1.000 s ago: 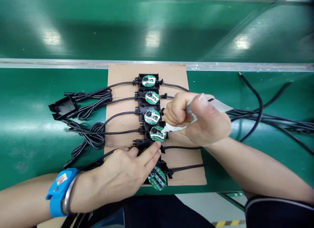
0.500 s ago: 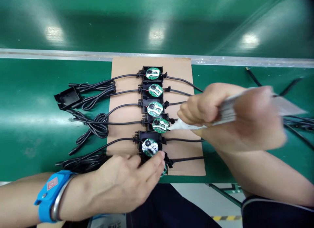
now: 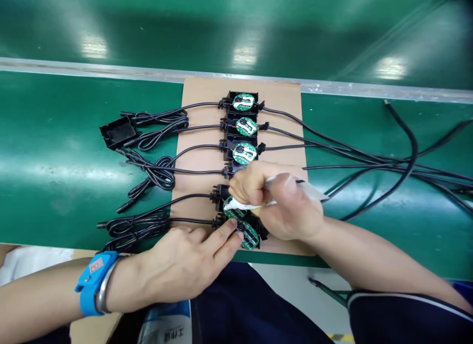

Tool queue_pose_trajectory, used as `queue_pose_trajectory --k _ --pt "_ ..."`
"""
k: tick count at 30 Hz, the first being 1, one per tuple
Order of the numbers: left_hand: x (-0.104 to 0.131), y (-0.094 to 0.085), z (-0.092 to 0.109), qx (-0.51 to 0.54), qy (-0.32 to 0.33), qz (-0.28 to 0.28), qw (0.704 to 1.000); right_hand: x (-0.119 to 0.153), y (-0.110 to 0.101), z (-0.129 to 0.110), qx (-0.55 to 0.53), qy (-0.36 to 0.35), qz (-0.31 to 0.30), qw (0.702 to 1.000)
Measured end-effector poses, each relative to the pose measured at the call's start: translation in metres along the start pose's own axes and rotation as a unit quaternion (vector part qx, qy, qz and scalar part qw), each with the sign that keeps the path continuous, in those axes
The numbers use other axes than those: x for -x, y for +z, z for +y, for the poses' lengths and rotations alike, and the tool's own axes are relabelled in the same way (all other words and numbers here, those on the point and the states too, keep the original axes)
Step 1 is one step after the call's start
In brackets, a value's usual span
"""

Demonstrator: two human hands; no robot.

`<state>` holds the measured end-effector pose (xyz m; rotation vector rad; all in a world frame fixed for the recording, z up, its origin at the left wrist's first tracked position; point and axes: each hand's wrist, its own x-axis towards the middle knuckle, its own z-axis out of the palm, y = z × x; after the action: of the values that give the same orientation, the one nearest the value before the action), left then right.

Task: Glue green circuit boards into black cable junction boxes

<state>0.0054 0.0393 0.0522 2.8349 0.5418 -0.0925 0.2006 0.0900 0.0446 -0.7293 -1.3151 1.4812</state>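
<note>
My right hand (image 3: 281, 201) is closed around a white squeeze tube (image 3: 247, 205), its nozzle pointing left at a round green circuit board (image 3: 235, 213). My left hand (image 3: 195, 255) has its index and middle fingers stretched out, their tips touching the nearest round circuit board (image 3: 249, 237); the thumb is hidden. Farther up the row, three boards, the nearest of them this circuit board (image 3: 244, 153), carry white paste strips and rest on black housings (image 3: 232, 116). My right hand covers the board between these and the nozzle.
Under the row lies a cardboard sheet (image 3: 203, 92) on the green table (image 3: 55, 186). Bundled black cables (image 3: 158, 171) are at left beside a loose black housing (image 3: 118, 132). Long black cables (image 3: 354, 156) spread out at right. A metal strip (image 3: 148, 73) crosses behind.
My right hand has moved left and down with the tube, bringing its nozzle from the fourth board to the fifth. My left fingers remain near the closest boards. The view has shifted slightly.
</note>
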Motion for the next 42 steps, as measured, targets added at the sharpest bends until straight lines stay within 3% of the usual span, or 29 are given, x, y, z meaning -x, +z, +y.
queue_pose_trajectory --k 10,15,19,33,39,42 --pt "0.003 0.002 0.001 -0.002 -0.001 0.015 1.000 0.016 -0.011 -0.011 0.061 0.003 -0.021 0.998" --pt "0.003 0.002 0.000 -0.001 -0.001 0.011 1.000 0.024 -0.013 -0.014 0.055 0.015 0.000 0.998" --pt "0.004 0.003 0.001 -0.008 0.001 0.004 1.000 0.022 -0.015 -0.015 0.049 0.022 0.033 0.998" --pt "0.005 0.005 0.005 -0.020 -0.014 0.022 0.999 0.008 -0.013 -0.004 0.040 -0.007 0.052 0.998" --pt "0.013 0.014 0.020 -0.022 0.049 0.090 0.995 0.021 -0.018 -0.025 -0.037 0.014 0.021 0.999" --pt "0.017 0.025 0.027 -0.026 0.040 0.112 0.993 0.031 -0.013 -0.036 -0.062 0.050 0.021 0.997"
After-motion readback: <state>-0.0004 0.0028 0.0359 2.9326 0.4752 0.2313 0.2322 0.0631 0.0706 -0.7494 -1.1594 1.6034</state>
